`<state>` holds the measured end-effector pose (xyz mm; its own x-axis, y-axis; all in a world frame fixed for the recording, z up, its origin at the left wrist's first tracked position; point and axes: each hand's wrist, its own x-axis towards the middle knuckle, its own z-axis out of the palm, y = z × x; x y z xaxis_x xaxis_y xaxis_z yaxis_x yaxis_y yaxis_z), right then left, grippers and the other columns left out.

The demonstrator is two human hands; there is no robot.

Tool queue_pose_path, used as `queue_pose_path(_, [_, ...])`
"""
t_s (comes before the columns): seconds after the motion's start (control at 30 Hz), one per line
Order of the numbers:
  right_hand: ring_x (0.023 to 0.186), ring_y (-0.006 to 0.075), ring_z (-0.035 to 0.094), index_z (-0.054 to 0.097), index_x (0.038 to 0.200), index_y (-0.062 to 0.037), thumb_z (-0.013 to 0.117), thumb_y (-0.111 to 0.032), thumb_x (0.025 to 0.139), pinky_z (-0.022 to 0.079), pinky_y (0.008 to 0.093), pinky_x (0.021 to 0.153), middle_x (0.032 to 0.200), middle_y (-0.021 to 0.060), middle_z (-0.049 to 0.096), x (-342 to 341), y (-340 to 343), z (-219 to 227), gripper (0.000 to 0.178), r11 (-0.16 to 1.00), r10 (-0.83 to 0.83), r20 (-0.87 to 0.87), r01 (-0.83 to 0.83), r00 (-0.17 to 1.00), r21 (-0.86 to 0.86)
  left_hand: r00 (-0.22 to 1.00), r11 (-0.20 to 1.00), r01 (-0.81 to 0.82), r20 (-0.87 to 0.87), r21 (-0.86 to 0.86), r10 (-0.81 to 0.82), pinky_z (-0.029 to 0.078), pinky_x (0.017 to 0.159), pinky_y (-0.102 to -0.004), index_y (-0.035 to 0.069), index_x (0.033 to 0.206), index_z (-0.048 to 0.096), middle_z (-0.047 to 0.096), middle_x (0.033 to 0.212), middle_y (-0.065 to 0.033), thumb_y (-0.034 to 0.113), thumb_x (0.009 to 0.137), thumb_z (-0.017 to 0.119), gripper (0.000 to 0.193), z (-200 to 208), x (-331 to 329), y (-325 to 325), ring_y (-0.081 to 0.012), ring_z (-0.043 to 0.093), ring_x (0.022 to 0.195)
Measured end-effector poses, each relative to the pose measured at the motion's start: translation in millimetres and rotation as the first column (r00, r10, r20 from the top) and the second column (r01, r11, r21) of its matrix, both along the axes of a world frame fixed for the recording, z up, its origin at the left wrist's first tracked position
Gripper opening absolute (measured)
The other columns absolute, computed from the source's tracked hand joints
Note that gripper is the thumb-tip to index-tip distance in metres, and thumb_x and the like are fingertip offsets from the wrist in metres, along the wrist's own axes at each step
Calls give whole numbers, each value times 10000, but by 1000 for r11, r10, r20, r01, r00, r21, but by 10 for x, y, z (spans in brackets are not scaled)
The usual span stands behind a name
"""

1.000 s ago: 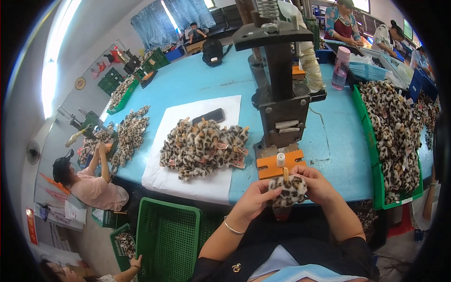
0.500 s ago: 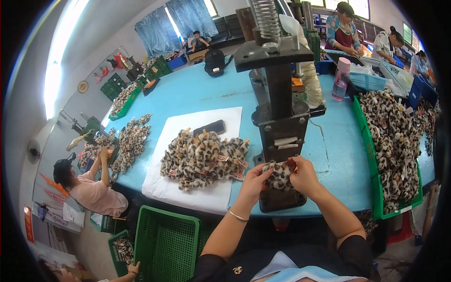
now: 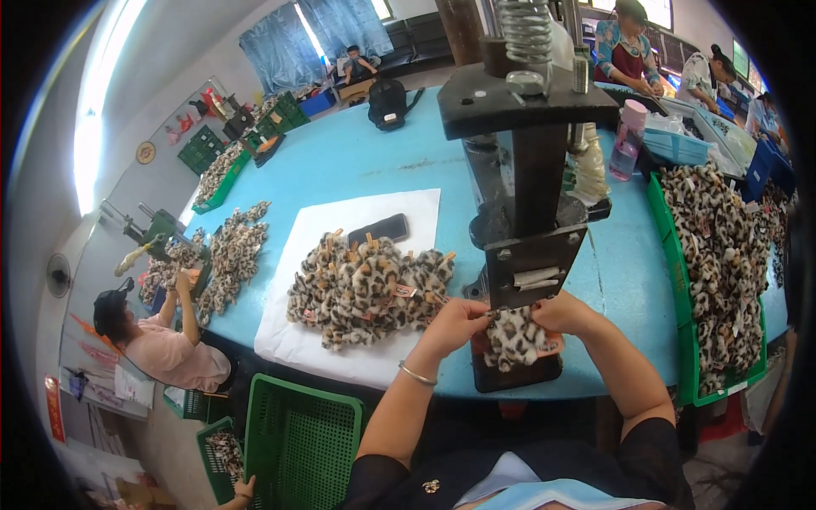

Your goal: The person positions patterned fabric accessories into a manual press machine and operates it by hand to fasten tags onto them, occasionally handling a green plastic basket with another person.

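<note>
A small leopard-print plush piece (image 3: 512, 342) lies at the foot of a dark metal hand press (image 3: 537, 265), over its base and under its upright plate. My left hand (image 3: 460, 325) pinches the piece's left upper edge between thumb and fingers. At the opposite upper corner my right hand (image 3: 563, 314) is closed on the plush, its fingertips partly hidden. An orange tag (image 3: 552, 345) shows on the piece's right side. To the left, a heap of similar plush pieces (image 3: 365, 293) with tags rests on a white sheet (image 3: 285, 336), near a black phone (image 3: 380, 228).
A green crate (image 3: 688, 374) full of plush pieces stands at right, near a pink-capped bottle (image 3: 628, 140). An open green basket (image 3: 302, 442) is below the blue table's (image 3: 340, 157) left front edge. A backpack (image 3: 389, 104) lies farther back. A co-worker (image 3: 174, 344) works at left; others work behind.
The plush piece has turned and come down onto the press base, its patterned face and tag now showing. Both hands have shifted to its upper corners. The press looms larger in view.
</note>
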<state>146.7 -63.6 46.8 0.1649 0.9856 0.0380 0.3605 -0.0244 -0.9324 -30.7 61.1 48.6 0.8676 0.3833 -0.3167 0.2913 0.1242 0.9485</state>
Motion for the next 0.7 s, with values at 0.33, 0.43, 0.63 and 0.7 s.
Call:
queue_pose_path(0.33, [877,408,580,611,914,3,453,23,741,470,404,750,900,231,624,-5,39,-169,235,998,-51,174,59,983,-39,999,990,47,-34,131,-43,477,522,-235,-28,1002,638,632,665,-49,25,868,532,179,-31,-68,-49,-106,587,544])
queue_pose_path(0.43, [882,411,579,614,924,0,476,-11,739,472,408,756,897,242,619,-19,34,-263,231,998,-17,268,32,963,-52,996,976,-69,-39,204,79,477,592,-253,-20,983,634,630,742,-42,36,855,556,160,-62,-73,-76,-116,601,672])
queue_pose_path(0.63, [895,398,582,599,940,14,532,-9,700,473,409,769,902,239,619,-16,47,-282,250,996,10,366,23,930,-85,934,911,-244,335,333,128,441,788,-281,-1,957,620,582,933,-67,117,772,683,229,-241,86,-391,-183,537,933])
queue_pose_path(0.7, [866,303,622,554,1020,27,581,-19,740,483,372,744,939,192,639,36,50,-298,285,996,-65,207,51,976,71,931,833,-310,326,458,167,454,757,-267,-28,953,618,592,894,-72,134,743,722,286,-116,133,-493,-160,563,870])
